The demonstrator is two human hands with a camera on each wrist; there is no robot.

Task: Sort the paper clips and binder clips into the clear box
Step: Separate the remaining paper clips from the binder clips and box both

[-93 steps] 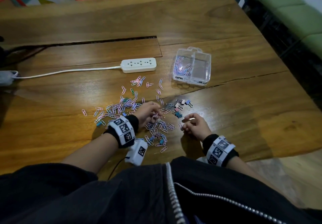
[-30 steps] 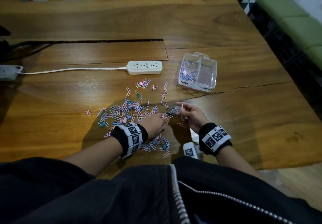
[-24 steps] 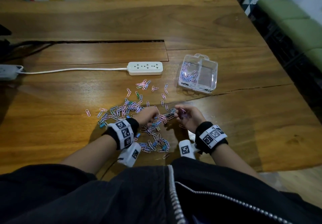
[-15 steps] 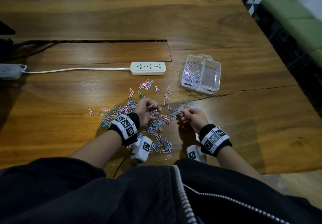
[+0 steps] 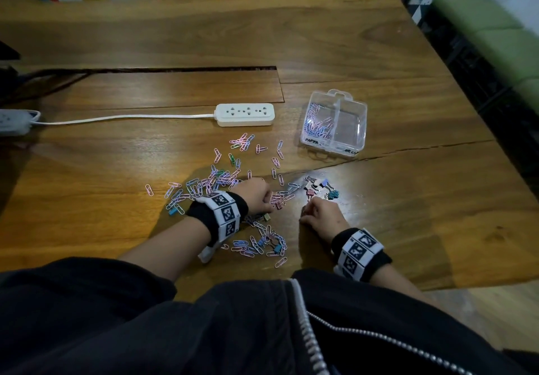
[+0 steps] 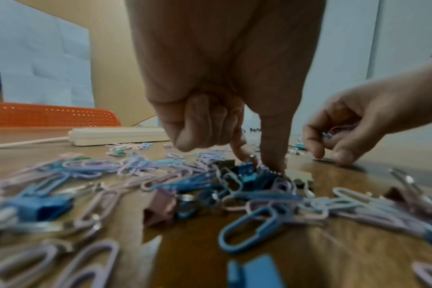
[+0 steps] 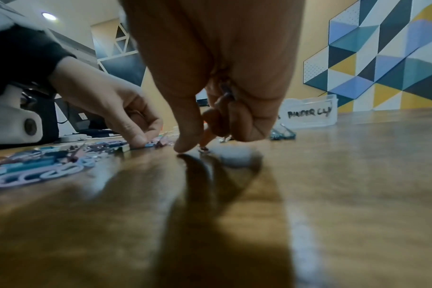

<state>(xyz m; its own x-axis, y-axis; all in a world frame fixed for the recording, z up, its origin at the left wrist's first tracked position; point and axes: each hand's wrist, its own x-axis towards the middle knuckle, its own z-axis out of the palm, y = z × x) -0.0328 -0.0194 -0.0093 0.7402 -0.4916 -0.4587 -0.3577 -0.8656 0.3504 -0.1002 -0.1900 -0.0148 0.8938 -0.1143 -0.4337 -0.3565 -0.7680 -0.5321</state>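
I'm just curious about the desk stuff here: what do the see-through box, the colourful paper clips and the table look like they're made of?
The clear box looks like hard glossy plastic: transparent walls, a moulded divider. The paper clips are probably wire with a pastel plastic coating, given their smooth matte colours. The table looks like varnished wood, with visible grain and shiny reflections.

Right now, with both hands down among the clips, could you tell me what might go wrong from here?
1. Paper clips and binder clips lie tangled under the left hand, so one kind may ride along with the other.
2. The right hand holds several paper clips; some could slip out before reaching the clear box.
3. The box's two compartments adjoin, so clips could land in the wrong one.
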